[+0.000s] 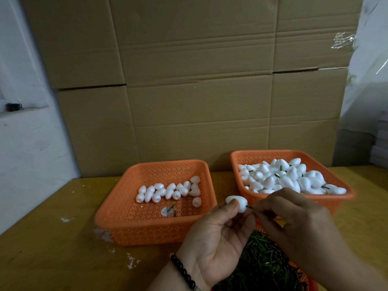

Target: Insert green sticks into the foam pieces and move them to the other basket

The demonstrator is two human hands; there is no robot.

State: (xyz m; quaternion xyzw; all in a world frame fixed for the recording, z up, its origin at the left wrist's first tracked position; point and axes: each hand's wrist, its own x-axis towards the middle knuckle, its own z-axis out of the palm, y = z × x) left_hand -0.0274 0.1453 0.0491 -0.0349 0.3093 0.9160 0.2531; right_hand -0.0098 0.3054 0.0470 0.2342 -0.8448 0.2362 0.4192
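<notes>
My left hand (216,234) holds a white egg-shaped foam piece (238,203) between thumb and fingers, just in front of the two orange baskets. My right hand (294,219) pinches a short green stick (250,208) whose tip is in the foam piece's right end. The left basket (126,219) holds several plain foam pieces (168,192) in a loose row. The right basket (344,196) is heaped with foam pieces (287,179), some showing green sticks.
A pile of green sticks (260,263) lies in an orange container below my hands at the bottom edge. Two loose sticks (173,208) lie in the left basket. White foam crumbs (102,234) dot the wooden table (52,255). Cardboard boxes (189,80) form a wall behind.
</notes>
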